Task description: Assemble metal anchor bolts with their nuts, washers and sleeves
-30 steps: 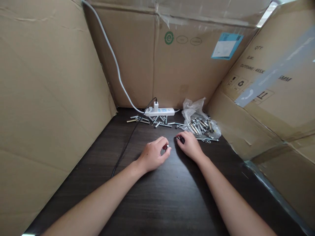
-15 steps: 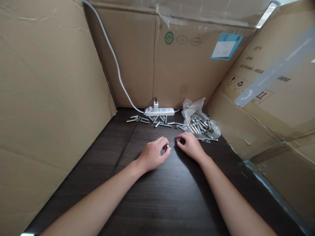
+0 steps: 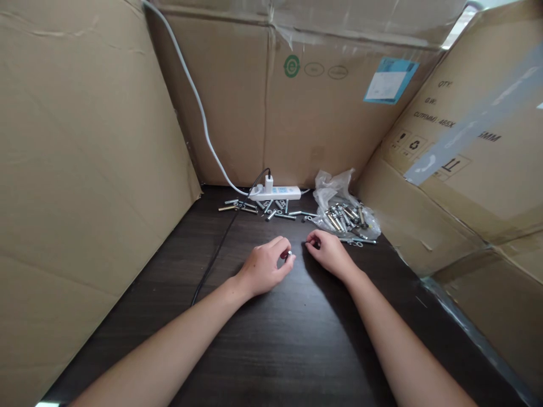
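Note:
My left hand (image 3: 266, 265) is closed in a pinch over the dark table (image 3: 271, 345), with a small shiny metal piece (image 3: 289, 254) between thumb and fingertips. To its right, my right hand (image 3: 328, 252) has its thumb and fingers curled together; whatever they may hold is hidden. The two hands are apart. Beyond them lie several loose bolts (image 3: 285, 216) and washers in front of a white power strip (image 3: 282, 193). An open clear plastic bag (image 3: 333, 186) with many bolts (image 3: 345, 217) sits behind my right hand.
Cardboard walls stand at the left (image 3: 85, 169), back (image 3: 220, 102) and right (image 3: 479, 186). A black cable (image 3: 216, 254) runs from the power strip across the table, left of my left hand. A white cable (image 3: 199, 104) hangs down the back wall.
My right hand has shifted slightly right and its fingertips have drawn closer together. The small metal glint at its fingertips no longer shows. My left hand is nearly unchanged.

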The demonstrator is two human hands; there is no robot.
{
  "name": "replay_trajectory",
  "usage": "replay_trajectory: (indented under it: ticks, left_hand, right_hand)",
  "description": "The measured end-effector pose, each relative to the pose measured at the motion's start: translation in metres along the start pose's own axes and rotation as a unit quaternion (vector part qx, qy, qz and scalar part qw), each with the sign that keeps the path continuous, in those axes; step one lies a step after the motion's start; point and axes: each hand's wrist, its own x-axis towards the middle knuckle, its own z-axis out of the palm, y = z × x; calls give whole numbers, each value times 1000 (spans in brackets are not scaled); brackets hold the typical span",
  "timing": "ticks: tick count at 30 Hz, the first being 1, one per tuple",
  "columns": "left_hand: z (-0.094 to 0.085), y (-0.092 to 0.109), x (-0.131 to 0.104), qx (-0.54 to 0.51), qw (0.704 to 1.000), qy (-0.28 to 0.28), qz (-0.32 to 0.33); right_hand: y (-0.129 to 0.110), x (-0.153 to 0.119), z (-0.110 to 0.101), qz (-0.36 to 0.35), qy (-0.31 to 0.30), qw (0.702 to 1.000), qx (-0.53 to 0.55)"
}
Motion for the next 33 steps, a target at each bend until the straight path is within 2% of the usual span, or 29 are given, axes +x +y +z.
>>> replay_trajectory:
  ticks: [4,7,12,15,18,23,33]
  left_hand:
    - [0,0,0,-2,1000,-3,-1]
    - [0,-1,0,-3,1000,-4,-1]
    - [0,-1,0,-1,1000,-6,-4]
    - [0,0,0,-1,1000,1,-6]
    - [0,-1,0,-5,1000,4,-5]
    - [2,-3,0,0,1000,6,-7]
    - [3,-4,1,6,1000,3,-18]
  right_hand:
    - [0,-1,0,20,-5,999,29]
    - [0,-1,0,-1,10,1000,28]
    - [-14,-2,-4,-59,113,990,60]
    - [-30,-8,-8,-79,145,983,78]
    - [-45,-14,-9,-115,140,980,82]
    - [-60,-20,-7,-173,98,979,52]
    - [-63,-22,-7,-176,88,975,100]
